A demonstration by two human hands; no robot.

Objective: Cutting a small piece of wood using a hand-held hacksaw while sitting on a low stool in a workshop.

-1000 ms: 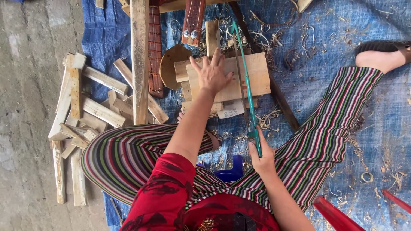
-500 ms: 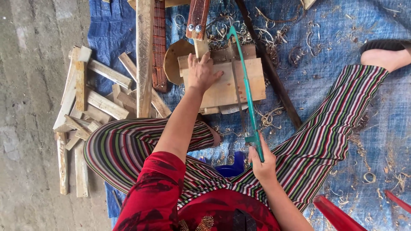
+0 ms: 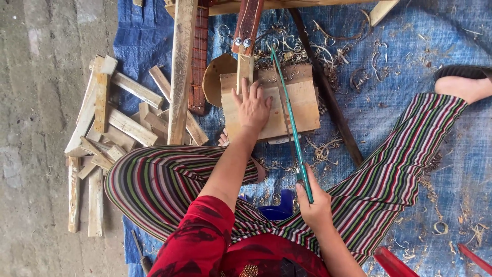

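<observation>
A flat, pale wooden board (image 3: 302, 102) with a rough, squarish outline lies on a crinkled blue tarpaulin (image 3: 410, 41), and everything else is placed around it. The left hand (image 3: 252, 105) presses down on the board's left half, palm flat, its fingers (image 3: 245, 88) slightly spread and pointing away from the body, gripping nothing. Across the board's middle runs a long, thin saw (image 3: 285, 110) with a slim green frame; its blade rests on the board's face. The right hand (image 3: 313, 204) is below the board, nearer the body, with its fingers wrapped tight around the saw's green handle. Just above the board, a narrow wooden strip (image 3: 244, 72) stands against its far edge under a reddish-brown piece (image 3: 249, 23) with two round metal heads. Curly wood shavings (image 3: 328, 46) litter the tarpaulin above and to the right of the board. Left of the board a long plank (image 3: 180, 72) lies lengthwise, and further left is a loose heap of short, rough-cut wood offcuts (image 3: 110, 123) on grey concrete floor (image 3: 36, 102). Striped trouser legs (image 3: 159, 179) frame the board on both sides.
</observation>
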